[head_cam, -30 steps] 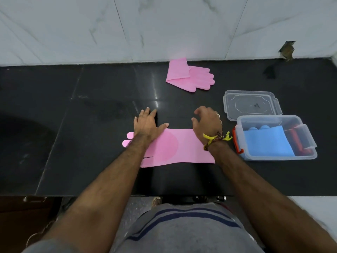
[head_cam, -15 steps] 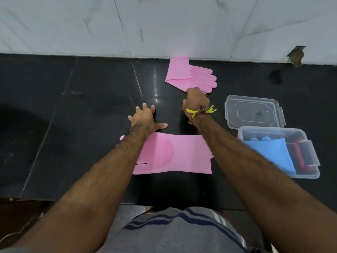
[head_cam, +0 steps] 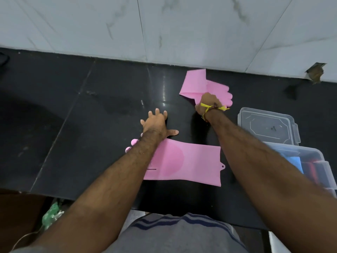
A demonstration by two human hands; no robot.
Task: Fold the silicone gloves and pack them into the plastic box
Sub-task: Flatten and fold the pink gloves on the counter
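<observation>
Head view: the black worktop (head_cam: pixel 91 143) runs along a pale tiled wall; a pink silicone glove (head_cam: pixel 186 161) lies flat near the front edge, cuff toward the right, its fingertips showing past the left forearm; the left hand (head_cam: pixel 156 124) rests spread and flat, palm down, gripping nothing, partly on the bare worktop just behind the glove's finger end; a second pink glove (head_cam: pixel 195 84) lies close to the back edge against the wall, its cuff partly turned over; the right hand (head_cam: pixel 207 103), a yellow thread at the wrist, lies on this far glove's near edge with the fingers curled, though whether they have pinched the silicone I cannot tell; at the right end of the worktop stands the plastic box (head_cam: pixel 317 157), open, with blue and red things already inside, partly hidden by the right forearm; its clear lid (head_cam: pixel 268 125) lies just behind it.

The step in hand seems to be fetching the far glove; next it wants a firm pinch and a drag forward to the near glove, so both can be folded; neither is in the box yet.
</observation>
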